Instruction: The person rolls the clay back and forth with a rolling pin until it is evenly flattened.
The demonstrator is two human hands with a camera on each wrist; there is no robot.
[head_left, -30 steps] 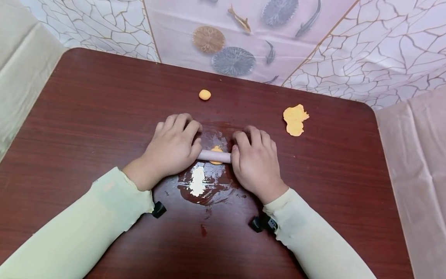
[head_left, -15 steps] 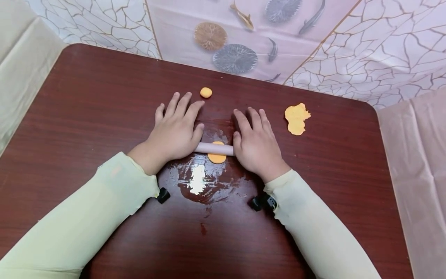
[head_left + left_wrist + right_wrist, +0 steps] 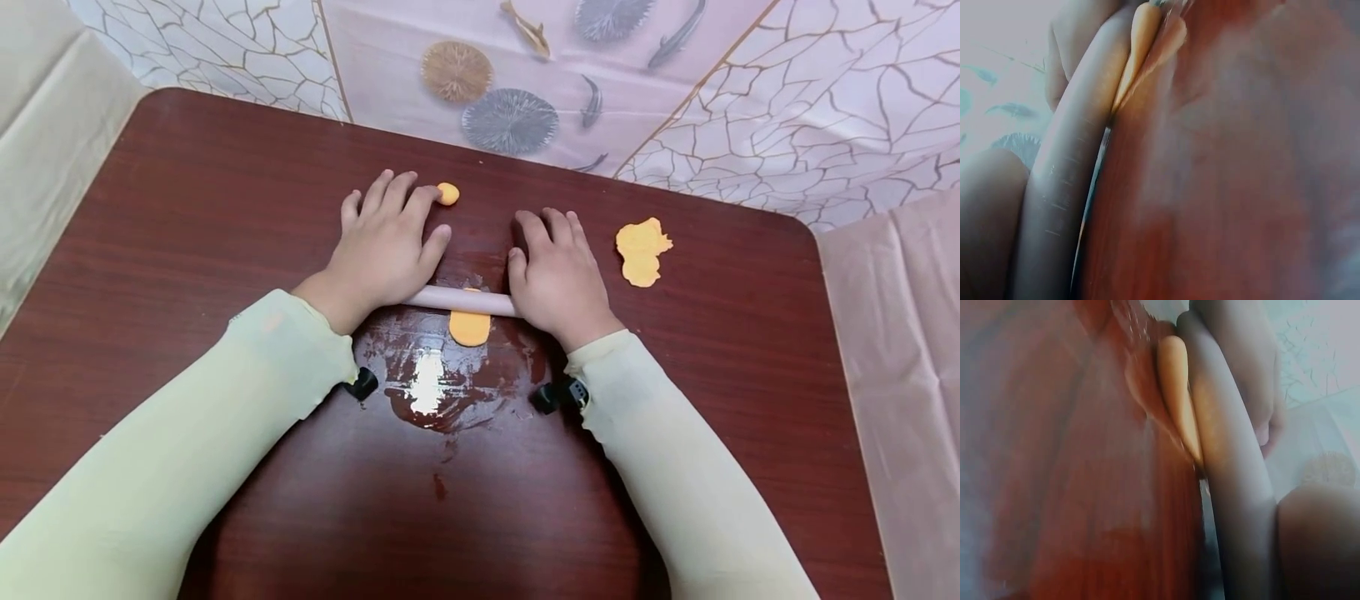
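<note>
A pale pinkish rolling pin lies crosswise over a flattened strip of orange dough in the head view. My left hand rests on the pin's left end, fingers stretched forward and spread. On the right end lies my right hand, its fingers extended and slightly bent. Both palms hide the ends of the pin. The left wrist view shows the pin against the raised edge of the dough. From the right wrist, the dough appears pressed beside the pin.
A small orange dough ball sits at my left index fingertip. Farther right lies a flat, ragged orange dough piece. A shiny wet smear covers the dark red-brown table nearer me. Patterned cloth hangs behind the far edge.
Both hands have moved forward, rolling the pin away from me. Their fingers have straightened from a bent pose. The dough under the pin has grown longer and flatter.
</note>
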